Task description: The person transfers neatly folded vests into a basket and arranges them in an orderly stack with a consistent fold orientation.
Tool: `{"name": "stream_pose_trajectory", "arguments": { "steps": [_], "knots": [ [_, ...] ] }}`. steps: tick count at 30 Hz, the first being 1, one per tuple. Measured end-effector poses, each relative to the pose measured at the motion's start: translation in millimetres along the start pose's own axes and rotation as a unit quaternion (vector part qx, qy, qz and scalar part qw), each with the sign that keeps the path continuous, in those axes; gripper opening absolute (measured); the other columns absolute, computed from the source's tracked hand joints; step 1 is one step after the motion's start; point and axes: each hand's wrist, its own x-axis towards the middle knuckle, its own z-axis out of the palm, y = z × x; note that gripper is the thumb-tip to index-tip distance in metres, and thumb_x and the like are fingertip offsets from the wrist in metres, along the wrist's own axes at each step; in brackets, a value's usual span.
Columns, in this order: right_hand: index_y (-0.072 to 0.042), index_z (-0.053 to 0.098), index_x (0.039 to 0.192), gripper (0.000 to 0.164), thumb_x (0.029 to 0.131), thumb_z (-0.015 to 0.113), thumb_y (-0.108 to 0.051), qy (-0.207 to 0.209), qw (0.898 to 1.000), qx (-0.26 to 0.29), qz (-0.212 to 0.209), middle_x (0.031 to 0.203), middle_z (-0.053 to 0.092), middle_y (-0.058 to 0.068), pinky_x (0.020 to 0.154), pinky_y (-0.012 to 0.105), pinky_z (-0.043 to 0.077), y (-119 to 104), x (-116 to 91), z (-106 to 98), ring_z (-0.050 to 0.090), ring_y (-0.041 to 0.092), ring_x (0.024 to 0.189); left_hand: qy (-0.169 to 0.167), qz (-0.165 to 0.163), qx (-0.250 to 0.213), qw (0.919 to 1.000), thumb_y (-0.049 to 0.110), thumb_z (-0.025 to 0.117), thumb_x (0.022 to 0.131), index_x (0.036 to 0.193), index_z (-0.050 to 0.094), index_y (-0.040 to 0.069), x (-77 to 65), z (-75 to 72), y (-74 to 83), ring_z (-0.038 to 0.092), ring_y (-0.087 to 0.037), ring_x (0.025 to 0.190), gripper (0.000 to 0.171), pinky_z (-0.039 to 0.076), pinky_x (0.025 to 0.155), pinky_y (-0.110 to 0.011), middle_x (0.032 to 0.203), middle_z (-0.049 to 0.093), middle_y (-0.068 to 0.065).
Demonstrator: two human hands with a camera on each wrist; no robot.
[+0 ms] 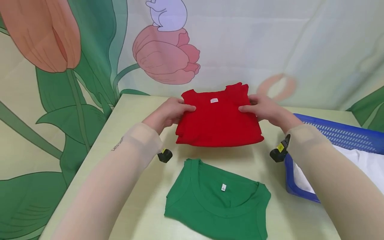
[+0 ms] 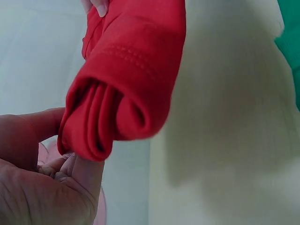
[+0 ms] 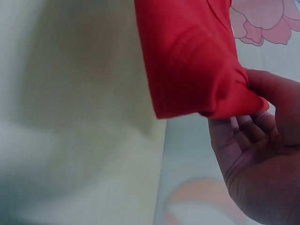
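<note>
A folded red shirt [image 1: 220, 120] with a white neck label hangs above the table, its shadow beneath it. My left hand [image 1: 173, 112] pinches its left edge, thumb on the front and fingers behind. At the opposite edge my right hand [image 1: 264, 109] grips it the same way. Folded layers of the red shirt [image 2: 126, 79] show at its end in the left wrist view, beside the left thumb. In the right wrist view, the right hand [image 3: 262, 150] holds the other end. Nearer to me lies a green shirt [image 1: 216, 206] with a wide neckline and a small white label.
On the right stands a blue plastic basket [image 1: 289, 176] with white cloth [image 1: 360, 163] inside, partly behind my right forearm. The pale table [image 1: 144, 200] meets a curtain [image 1: 240, 43] printed with tulips and a rabbit at its back edge.
</note>
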Motion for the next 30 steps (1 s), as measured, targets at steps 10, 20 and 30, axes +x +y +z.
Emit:
{"name": "stream_pose_trajectory", "arguments": {
  "steps": [10,20,30],
  "knots": [
    [-0.002,0.053,0.148,0.051,0.106,0.069,-0.025,0.02,1.0,-0.01,-0.012,0.133,0.065,0.017,0.082,0.035,0.064,7.3,-20.2,-21.8,0.072,0.018,0.1,-0.013,0.016,0.014,0.9997,0.022,0.071,0.103,0.135,0.056,0.002,-4.0,15.2,27.9,0.071,-0.028,0.104,0.041,0.062,0.096,-0.04,0.125,0.067,-0.014],
    [-0.006,0.051,0.153,0.058,0.104,0.072,-0.027,0.023,0.999,-0.031,-0.02,0.139,0.064,0.018,0.085,0.037,0.065,15.2,-44.0,-38.7,0.073,0.022,0.106,-0.027,0.032,0.027,0.9988,0.022,0.071,0.104,0.134,0.058,0.003,-9.9,33.7,48.7,0.072,-0.025,0.096,0.037,0.063,0.087,-0.035,0.117,0.069,-0.011],
    [-0.005,0.049,0.155,0.057,0.105,0.069,-0.025,0.027,0.999,-0.023,-0.016,0.143,0.062,0.02,0.086,0.033,0.063,26.1,-60.2,-57.5,0.07,0.021,0.111,-0.042,0.036,0.029,0.998,0.022,0.07,0.105,0.148,0.053,0.004,-11.5,51.2,61.3,0.073,-0.025,0.097,0.049,0.064,0.087,-0.036,0.122,0.069,-0.011]
  ]
}}
